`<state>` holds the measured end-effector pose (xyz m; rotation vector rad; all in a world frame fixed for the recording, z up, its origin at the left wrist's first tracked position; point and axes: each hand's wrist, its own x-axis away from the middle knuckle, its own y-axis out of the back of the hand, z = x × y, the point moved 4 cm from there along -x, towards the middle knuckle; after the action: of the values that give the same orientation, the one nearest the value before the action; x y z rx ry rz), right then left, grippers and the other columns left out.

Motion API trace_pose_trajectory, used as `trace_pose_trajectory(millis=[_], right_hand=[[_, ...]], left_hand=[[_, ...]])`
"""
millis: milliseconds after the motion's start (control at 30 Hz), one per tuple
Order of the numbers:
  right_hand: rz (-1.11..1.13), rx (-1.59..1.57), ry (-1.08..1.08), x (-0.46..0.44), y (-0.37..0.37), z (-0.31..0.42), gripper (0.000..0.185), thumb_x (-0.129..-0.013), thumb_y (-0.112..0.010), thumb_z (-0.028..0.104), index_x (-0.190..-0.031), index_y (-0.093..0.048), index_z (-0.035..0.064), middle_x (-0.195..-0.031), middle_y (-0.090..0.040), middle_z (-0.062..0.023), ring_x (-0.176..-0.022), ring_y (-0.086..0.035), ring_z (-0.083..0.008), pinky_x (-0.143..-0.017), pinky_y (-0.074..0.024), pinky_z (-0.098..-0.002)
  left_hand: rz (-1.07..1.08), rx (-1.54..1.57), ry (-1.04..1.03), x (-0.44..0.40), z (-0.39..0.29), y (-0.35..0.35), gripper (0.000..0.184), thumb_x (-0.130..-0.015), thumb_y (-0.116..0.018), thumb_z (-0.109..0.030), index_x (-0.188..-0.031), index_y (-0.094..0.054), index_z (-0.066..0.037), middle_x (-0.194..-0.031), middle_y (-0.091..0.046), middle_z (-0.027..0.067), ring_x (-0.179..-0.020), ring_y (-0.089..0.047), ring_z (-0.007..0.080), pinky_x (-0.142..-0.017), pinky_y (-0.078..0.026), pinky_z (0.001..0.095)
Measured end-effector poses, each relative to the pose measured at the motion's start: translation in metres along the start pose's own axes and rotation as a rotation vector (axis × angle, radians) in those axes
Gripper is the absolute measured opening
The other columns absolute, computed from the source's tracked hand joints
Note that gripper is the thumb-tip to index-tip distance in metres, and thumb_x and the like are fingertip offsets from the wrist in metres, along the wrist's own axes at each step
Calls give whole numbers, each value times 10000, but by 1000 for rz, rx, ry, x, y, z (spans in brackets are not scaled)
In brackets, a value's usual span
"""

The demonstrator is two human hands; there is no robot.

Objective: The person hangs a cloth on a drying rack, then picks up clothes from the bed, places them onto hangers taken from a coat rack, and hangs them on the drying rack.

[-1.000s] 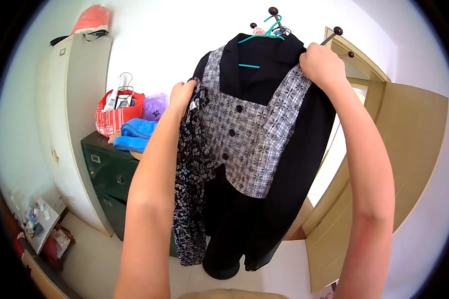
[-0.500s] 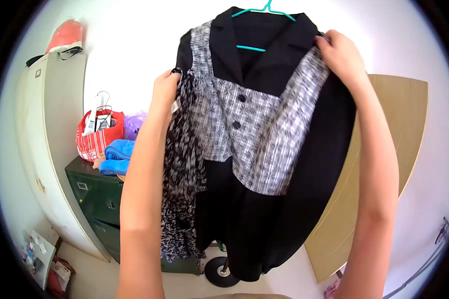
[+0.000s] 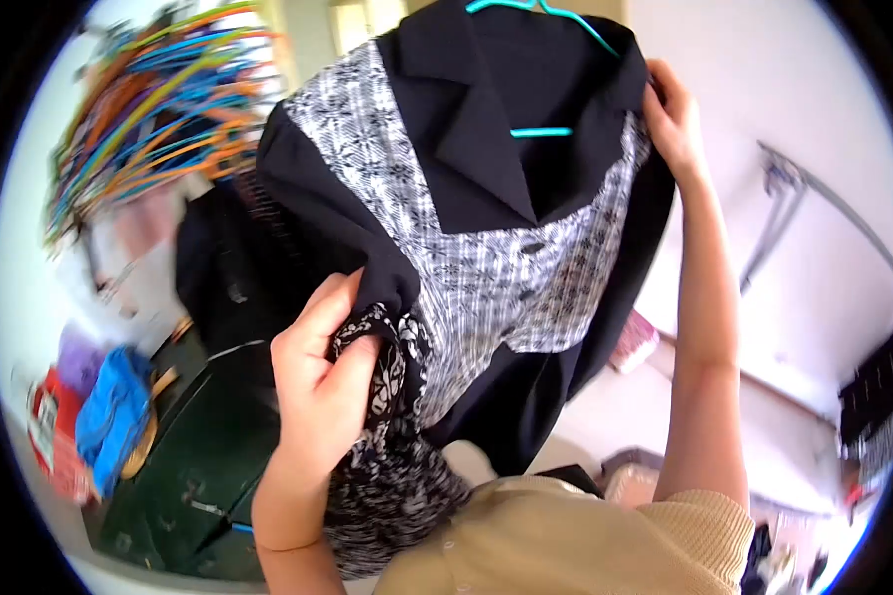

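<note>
A black jacket with a grey patterned front panel (image 3: 506, 278) hangs on a teal hanger (image 3: 541, 131), held up in front of me. My right hand (image 3: 677, 124) grips it at the shoulder, beside the collar on the right. Lower on the left, my left hand (image 3: 322, 372) is closed round a black-and-white patterned cloth (image 3: 392, 486), with its fingers against the jacket's black sleeve. The patterned cloth hangs down near my body.
Many coloured hangers (image 3: 184, 99) hang at the upper left over dark clothes. Below is a dark green cabinet (image 3: 184, 466) with a blue cloth (image 3: 114, 416) and a red bag (image 3: 64, 446). A metal rack (image 3: 789, 178) shows at the right.
The view has swung round from the wall and door to coloured hangers and a rack. The jacket is nearer and tilted. My left hand has moved lower, still holding the patterned cloth.
</note>
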<state>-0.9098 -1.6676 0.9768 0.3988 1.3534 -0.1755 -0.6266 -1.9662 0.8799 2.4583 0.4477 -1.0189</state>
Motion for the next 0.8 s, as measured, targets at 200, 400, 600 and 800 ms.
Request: trace_pose_trajectory(millis=[200,400,600,800], right_hand=[[15,480,58,-32,92,144,204,-902,-542,108,-1090,-595,47,-823,-648,-84,-706,-581,-156,-688,-470,-276],[-84,667,-126,-13,122,233,181,-828,-548,62,-999,-593,19,-740,-590,-133,-658,-571,-227,-629,-459,-328],[-172,819,-91,16,143,292,232,-894,-583,100,-1120,-613,53,-857,-665,-52,-751,-581,-103,-694,-473,-246],[-155,1034,-246,4,143,376,245,-894,-575,72,-1135,-605,40,-833,-649,-39,-762,-567,-80,-683,-458,-224]], left_hand=[[53,295,122,-10,-17,34,338,-822,-488,94,-1140,-602,69,-980,-645,40,-914,-557,85,-854,-429,228],[276,424,226,-36,-2,57,329,-845,-510,54,-1159,-608,64,-1066,-661,54,-976,-590,115,-882,-439,242],[335,451,180,-41,10,78,313,-835,-542,25,-1132,-634,65,-1005,-685,60,-913,-590,101,-846,-449,229],[526,626,342,-57,33,91,358,-848,-550,9,-1199,-607,57,-1074,-675,95,-956,-600,129,-873,-455,250]])
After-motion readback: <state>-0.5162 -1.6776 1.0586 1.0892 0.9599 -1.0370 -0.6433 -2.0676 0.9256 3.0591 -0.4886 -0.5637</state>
